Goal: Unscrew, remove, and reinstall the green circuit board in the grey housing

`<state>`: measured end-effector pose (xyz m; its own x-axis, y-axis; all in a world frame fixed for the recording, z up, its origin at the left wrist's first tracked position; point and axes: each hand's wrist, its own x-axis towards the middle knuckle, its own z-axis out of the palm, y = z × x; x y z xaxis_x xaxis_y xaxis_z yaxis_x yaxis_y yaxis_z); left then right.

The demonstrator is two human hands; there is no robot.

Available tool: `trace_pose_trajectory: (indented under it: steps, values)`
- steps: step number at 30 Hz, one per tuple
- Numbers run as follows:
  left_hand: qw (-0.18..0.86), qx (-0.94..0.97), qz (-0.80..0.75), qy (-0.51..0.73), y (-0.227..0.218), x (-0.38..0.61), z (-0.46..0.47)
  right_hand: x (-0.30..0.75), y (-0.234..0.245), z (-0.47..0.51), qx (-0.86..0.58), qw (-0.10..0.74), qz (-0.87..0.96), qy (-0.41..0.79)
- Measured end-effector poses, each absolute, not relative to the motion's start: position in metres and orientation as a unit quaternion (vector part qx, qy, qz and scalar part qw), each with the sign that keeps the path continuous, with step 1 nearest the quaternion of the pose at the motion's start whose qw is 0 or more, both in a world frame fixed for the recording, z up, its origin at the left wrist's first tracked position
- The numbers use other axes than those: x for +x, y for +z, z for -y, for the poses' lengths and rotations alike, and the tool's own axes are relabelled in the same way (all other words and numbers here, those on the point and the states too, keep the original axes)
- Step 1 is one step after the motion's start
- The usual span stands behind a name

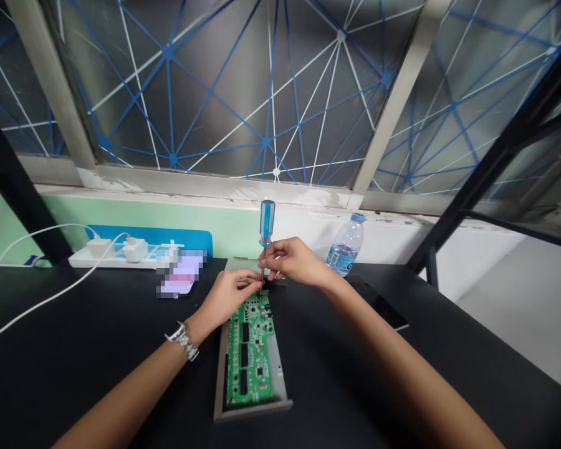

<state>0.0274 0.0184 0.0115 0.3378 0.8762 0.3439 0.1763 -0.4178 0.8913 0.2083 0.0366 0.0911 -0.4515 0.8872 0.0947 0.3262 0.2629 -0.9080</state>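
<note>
The right hand (293, 260) grips an upright blue-handled screwdriver (267, 223), its tip at the far end of the green circuit board (251, 352). The left hand (227, 297) curls beside the tip; whether it holds anything is unclear.

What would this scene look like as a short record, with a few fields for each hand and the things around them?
Right hand: grips a blue-handled screwdriver, upright
Left hand: at the far end of the green circuit board
Board sits in: grey casing
Nearby: water bottle, power strip
</note>
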Motion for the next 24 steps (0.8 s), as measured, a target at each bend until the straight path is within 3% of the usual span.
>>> trace_pose_trajectory:
  steps: [11, 18, 24]
  values:
    - [0.382, 0.727, -0.349, 0.452, 0.003, 0.04, -0.026, 0.196, 0.087, -0.027, -0.388, 0.302, 0.72, 0.489]
    - [0.405, 0.7, -0.379, 0.451, 0.008, 0.045, -0.024, 0.198, 0.075, -0.034, -0.469, 0.357, 0.775, 0.226]
    - [0.412, 0.701, -0.361, 0.456, 0.01, 0.035, -0.018, 0.202, 0.079, -0.034, -0.424, 0.319, 0.798, 0.285]
